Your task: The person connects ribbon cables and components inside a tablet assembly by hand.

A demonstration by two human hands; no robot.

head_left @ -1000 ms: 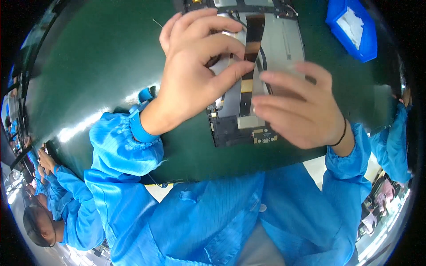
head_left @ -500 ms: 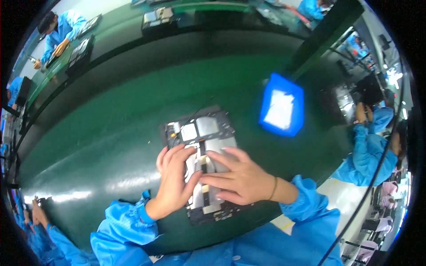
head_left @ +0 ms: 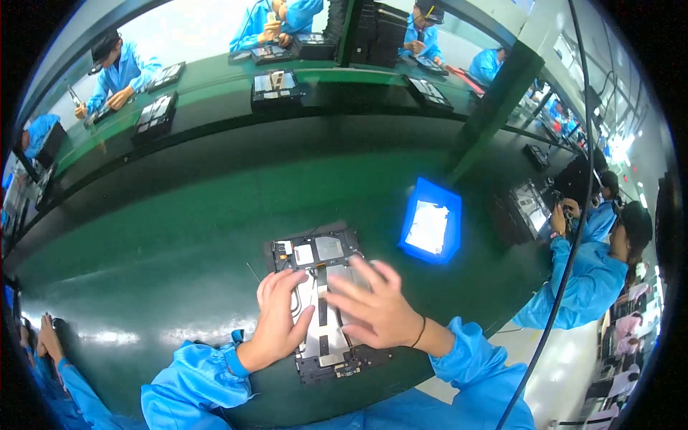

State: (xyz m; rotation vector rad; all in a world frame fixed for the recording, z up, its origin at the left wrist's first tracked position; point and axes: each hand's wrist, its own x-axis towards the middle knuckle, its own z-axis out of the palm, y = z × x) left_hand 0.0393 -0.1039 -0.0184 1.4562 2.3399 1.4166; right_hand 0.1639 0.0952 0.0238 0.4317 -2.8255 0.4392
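An opened tablet (head_left: 309,362) lies on the green bench in front of me, its black frame, silver battery plates and a dark ribbon cable (head_left: 322,312) down the middle exposed. My left hand (head_left: 278,315) rests along its left edge, fingers a little bent and thumb spread across the silver surface. Over the right half hovers my right hand (head_left: 380,304), fingers spread and smeared a little by motion. Neither hand appears to hold anything. Part of the tablet's right side is hidden under the right hand.
A blue bin (head_left: 431,222) with white pieces inside stands right of the tablet. Across the far conveyor ledge sit more opened tablets (head_left: 276,84), with people in blue smocks behind. At the right, a person (head_left: 584,276) works beside black trays. A dark cable (head_left: 561,301) hangs in front.
My right hand has lifted off the middle of the tablet and its fingers have spread. The left hand stays on the left edge. The view has tilted up, showing more of the far bench.
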